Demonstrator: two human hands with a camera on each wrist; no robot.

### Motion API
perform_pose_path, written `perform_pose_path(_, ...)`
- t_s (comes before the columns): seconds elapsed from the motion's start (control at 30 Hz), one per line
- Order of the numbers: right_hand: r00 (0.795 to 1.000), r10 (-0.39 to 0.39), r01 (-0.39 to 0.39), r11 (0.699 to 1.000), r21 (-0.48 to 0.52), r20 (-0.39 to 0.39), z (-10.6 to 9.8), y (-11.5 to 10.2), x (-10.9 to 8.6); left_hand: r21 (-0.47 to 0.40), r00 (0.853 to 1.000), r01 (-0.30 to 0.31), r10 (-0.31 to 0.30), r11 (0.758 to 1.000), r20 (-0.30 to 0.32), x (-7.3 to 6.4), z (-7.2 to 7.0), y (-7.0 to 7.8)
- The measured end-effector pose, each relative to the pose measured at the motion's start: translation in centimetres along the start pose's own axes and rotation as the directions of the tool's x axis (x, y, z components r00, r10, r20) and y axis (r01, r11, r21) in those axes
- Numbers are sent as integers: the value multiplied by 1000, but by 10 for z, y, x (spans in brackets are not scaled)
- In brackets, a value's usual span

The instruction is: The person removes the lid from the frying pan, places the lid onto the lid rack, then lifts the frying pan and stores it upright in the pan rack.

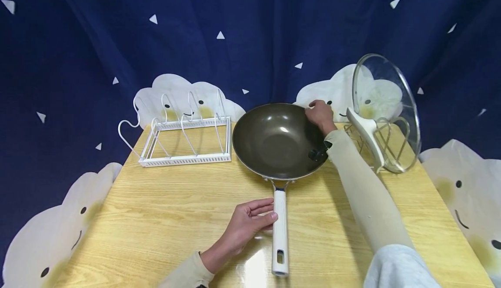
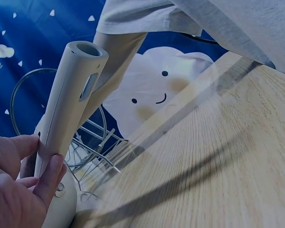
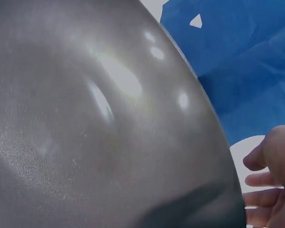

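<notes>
A wok [image 1: 279,146] with a dark brown inside and a pale handle [image 1: 279,231] is at the middle of the table, handle toward me. My left hand [image 1: 247,223] pinches the handle from its left side between thumb and fingers; the left wrist view shows the same hand [image 2: 21,183] around it. At the wok's far right rim, my right hand [image 1: 322,116] touches the outer edge. In the right wrist view its fingers [image 3: 263,197] lie fairly straight against the outside of the rim, the thumb apart from it. The wok's underside is hidden.
To the left stands a white wire rack [image 1: 184,162] with several upright loops. A glass lid [image 1: 391,88] with a pale handle leans upright in a wire holder [image 1: 354,138] at the right. Behind the wooden table [image 1: 176,218] hangs a dark blue curtain [image 1: 258,31].
</notes>
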State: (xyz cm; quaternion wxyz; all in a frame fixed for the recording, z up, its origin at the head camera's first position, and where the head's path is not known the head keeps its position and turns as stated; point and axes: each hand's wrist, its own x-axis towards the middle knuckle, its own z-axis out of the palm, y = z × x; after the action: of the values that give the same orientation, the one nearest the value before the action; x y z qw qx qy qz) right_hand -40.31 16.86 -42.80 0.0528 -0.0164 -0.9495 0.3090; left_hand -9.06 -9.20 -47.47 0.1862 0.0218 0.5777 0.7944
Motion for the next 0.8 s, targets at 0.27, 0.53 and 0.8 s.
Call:
perform_pose_path(0.27,998,-59,59,998,-6,-17,-12,-17,-13,114,1000,-16,17,993,-5,-1,-1,9)
perform_pose_path(0.53,985,-170,166,983,83,42,-34,-29,-60,320,998,-46,53,946,-14,-4,-7,16)
perform_pose_path(0.8,962,-252,249,967,47,101,-49,-29,-130,337,996,28,-54,941,69,-20,-3,18)
